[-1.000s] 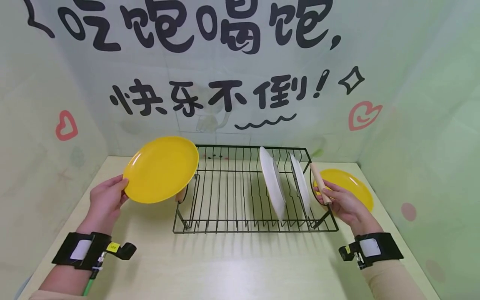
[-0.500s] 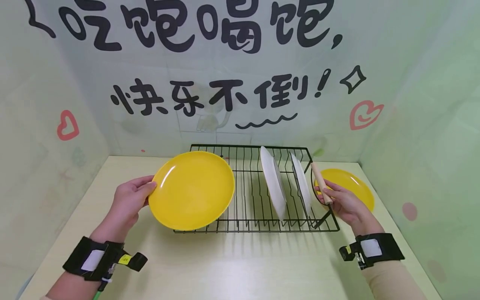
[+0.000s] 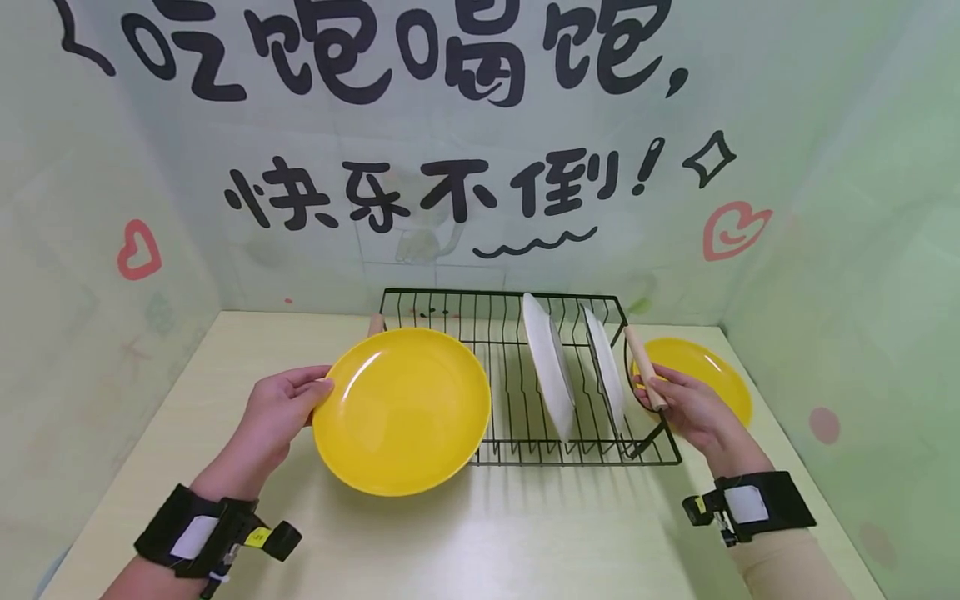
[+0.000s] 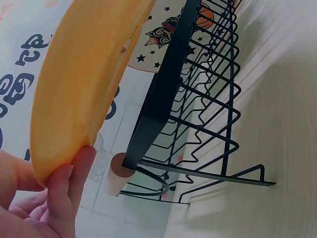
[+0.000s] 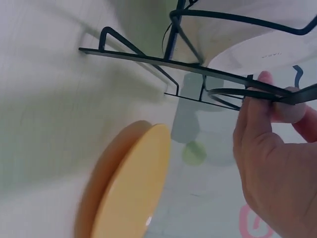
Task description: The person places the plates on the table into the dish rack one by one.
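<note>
My left hand (image 3: 277,417) pinches the left rim of a yellow plate (image 3: 402,412), thumb on its face. The plate is tilted toward the head camera and hides the left front of a black wire dish rack (image 3: 502,292). In the left wrist view the plate (image 4: 74,89) appears nearly edge-on, above the rack. My right hand (image 3: 697,412) grips the wooden handle (image 3: 641,358) on the rack's right end, fingers curled around it. Two white plates, one nearer the middle (image 3: 547,371) and one farther right (image 3: 604,371), stand upright in the rack.
A second yellow plate (image 3: 712,375) lies on the table (image 3: 525,533) to the right of the rack, partly behind my right hand. Another wooden handle (image 3: 376,324) shows at the rack's left end. A printed backdrop (image 3: 480,242) rises behind the table.
My left hand has carried the yellow plate rightward and down, from beside the rack's left end to in front of it. The right hand keeps its grip on the handle.
</note>
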`<move>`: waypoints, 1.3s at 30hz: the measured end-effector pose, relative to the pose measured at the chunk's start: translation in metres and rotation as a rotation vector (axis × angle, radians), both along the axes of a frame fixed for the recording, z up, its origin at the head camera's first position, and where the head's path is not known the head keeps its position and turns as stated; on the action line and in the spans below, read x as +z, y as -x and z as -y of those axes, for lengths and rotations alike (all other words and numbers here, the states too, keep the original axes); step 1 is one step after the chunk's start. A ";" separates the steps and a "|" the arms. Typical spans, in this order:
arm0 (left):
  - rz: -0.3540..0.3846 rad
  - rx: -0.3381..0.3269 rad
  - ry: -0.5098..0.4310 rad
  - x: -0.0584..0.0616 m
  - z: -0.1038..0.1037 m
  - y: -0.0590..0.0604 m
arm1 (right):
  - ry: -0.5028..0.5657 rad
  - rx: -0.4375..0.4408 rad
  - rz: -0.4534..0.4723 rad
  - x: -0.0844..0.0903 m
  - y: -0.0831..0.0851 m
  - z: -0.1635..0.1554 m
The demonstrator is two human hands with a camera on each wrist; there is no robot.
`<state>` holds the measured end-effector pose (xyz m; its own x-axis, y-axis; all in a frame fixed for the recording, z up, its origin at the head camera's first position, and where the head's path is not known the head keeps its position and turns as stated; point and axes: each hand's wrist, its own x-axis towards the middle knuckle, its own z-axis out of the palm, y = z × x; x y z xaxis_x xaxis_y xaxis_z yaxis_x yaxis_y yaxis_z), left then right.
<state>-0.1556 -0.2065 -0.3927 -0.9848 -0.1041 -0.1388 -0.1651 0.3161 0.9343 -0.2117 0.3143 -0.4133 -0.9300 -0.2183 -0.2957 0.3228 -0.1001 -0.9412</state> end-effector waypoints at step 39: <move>-0.010 -0.042 -0.096 0.005 -0.015 -0.010 | -0.102 0.078 -0.324 0.037 -0.098 0.184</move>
